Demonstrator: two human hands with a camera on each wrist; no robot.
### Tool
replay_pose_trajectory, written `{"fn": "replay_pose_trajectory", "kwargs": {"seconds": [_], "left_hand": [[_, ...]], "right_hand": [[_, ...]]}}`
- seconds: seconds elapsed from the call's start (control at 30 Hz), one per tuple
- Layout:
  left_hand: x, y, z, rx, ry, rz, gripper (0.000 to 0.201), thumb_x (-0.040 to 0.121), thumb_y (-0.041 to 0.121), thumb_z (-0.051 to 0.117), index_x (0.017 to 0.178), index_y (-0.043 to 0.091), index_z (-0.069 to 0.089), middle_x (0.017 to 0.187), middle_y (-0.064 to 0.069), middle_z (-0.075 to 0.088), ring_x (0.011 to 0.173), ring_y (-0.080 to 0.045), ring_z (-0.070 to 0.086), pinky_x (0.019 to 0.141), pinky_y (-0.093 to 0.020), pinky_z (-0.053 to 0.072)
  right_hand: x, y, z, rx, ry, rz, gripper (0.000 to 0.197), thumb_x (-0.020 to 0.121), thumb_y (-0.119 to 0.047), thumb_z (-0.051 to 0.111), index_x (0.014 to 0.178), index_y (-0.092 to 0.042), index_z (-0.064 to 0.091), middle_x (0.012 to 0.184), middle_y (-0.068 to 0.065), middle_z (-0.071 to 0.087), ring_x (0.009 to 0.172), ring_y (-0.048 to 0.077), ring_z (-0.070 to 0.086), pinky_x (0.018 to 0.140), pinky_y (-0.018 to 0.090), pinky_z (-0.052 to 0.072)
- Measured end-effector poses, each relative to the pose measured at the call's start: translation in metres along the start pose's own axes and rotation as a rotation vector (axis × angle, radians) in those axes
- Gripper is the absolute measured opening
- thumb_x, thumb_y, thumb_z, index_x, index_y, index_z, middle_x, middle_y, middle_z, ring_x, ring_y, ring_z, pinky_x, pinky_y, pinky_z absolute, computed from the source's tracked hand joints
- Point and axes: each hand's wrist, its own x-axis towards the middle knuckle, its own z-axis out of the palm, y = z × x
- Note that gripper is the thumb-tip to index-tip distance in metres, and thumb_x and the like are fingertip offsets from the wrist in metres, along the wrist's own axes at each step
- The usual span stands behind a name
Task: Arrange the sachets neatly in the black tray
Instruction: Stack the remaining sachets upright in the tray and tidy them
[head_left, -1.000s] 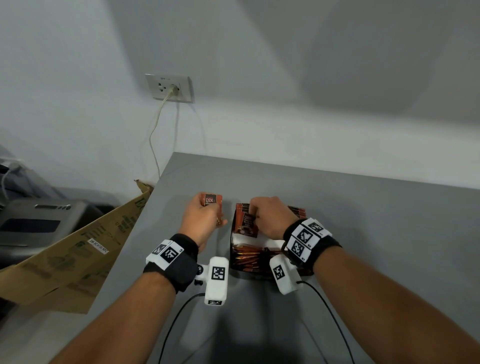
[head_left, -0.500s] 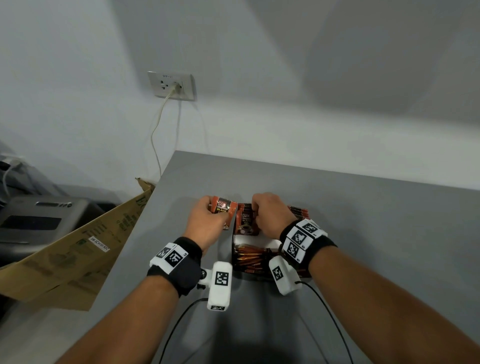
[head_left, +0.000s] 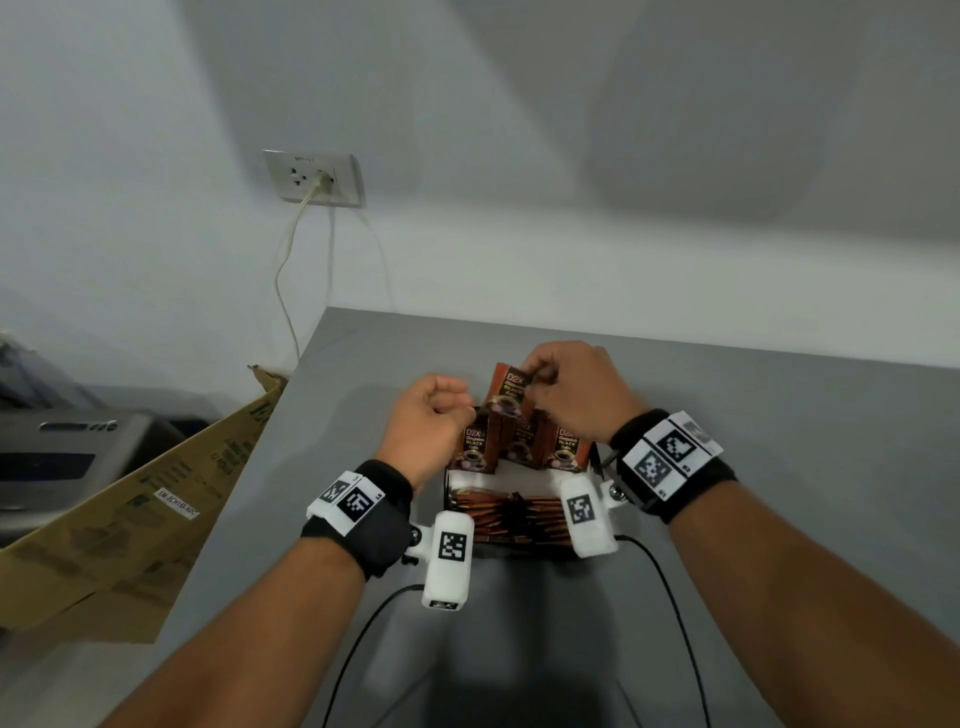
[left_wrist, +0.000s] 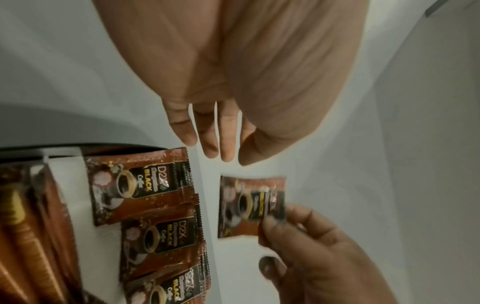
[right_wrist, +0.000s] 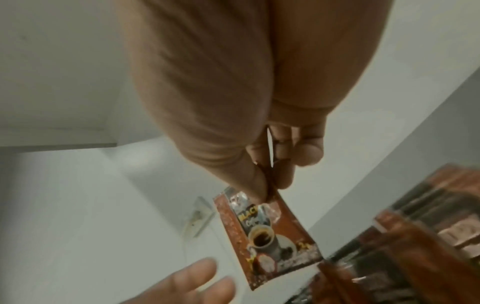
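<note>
My right hand (head_left: 532, 379) pinches the top corner of a brown coffee sachet (head_left: 505, 392) between thumb and fingers and holds it upright just above the back row of the black tray (head_left: 445, 493). The right wrist view shows the pinch on that sachet (right_wrist: 270, 230). My left hand (head_left: 462, 410) hovers at the tray's back left corner, fingers relaxed and holding nothing. Matching sachets (head_left: 475, 449) stand side by side in the back row, also visible as sachets (left_wrist: 135, 185) in the left wrist view. Thin stick sachets (head_left: 514, 514) lie in the front compartment.
The tray sits on a grey table (head_left: 779, 467) whose left edge is close by. Beyond that edge lean flattened cardboard (head_left: 130, 519) and a grey machine (head_left: 62, 457). A wall socket (head_left: 311, 179) with a cable is behind. Wrist camera cables (head_left: 670, 597) trail toward me.
The sachet passed from my left hand to my right hand. My left hand now holds nothing, and my right hand has lifted from the tray's back row with the sachet.
</note>
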Motion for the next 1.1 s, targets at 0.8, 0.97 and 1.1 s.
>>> {"fn": "replay_pose_trajectory", "kwargs": {"seconds": [0.8,0.97,1.1], "left_hand": [[-0.013,-0.017,-0.019,0.414,-0.262,-0.031,0.032,0.082,-0.001,0.071,0.101,0.022,0.062,0.096,0.003,0.07,0.094,-0.013,0.067,0.077,-0.023,0.052],[-0.017,-0.016,-0.017,0.737,-0.499,0.013,0.047,0.076,0.008,0.077,0.113,0.03,0.06,0.108,0.015,0.066,0.105,-0.002,0.06,0.079,-0.016,0.044],[-0.015,-0.013,-0.011,0.86,-0.567,0.072,0.05,0.075,0.013,0.079,0.117,0.03,0.059,0.108,0.017,0.065,0.101,-0.004,0.061,0.084,-0.021,0.049]], "right_hand": [[-0.008,0.046,0.04,-0.213,-0.072,0.07,0.017,0.085,-0.003,0.066,0.097,-0.016,0.064,0.1,0.004,0.063,0.087,0.022,0.063,0.078,0.041,0.059],[-0.02,0.045,0.023,-0.106,-0.052,0.038,0.014,0.085,-0.012,0.068,0.095,-0.021,0.068,0.094,-0.006,0.064,0.082,0.008,0.061,0.067,0.018,0.05],[-0.041,0.041,0.018,-0.047,-0.2,-0.009,0.012,0.087,-0.018,0.072,0.098,-0.021,0.071,0.092,-0.01,0.068,0.083,0.001,0.064,0.069,0.012,0.048]]}}
